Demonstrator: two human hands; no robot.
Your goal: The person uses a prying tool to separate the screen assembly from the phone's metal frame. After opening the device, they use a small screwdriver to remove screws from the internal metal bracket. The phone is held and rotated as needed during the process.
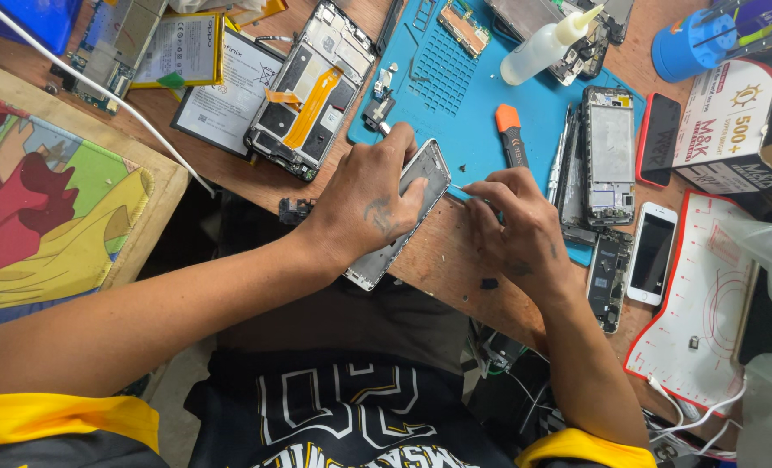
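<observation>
Head view is showing the left hand clasping a silver phone frame, long axis running one-to-seven o'clock, while the right hand at three o'clock is pinching a thin tool toward its edge

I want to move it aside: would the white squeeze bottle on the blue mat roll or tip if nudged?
The squeeze bottle already lies on its side, so no tipping. Its round body would probably roll. It looks like light plastic, likely easy to push.

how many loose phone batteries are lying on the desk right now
2, both at the upper left: a white battery beside the opened phone, and a yellow-edged battery just left of it. More may be hidden under the clutter.
</observation>
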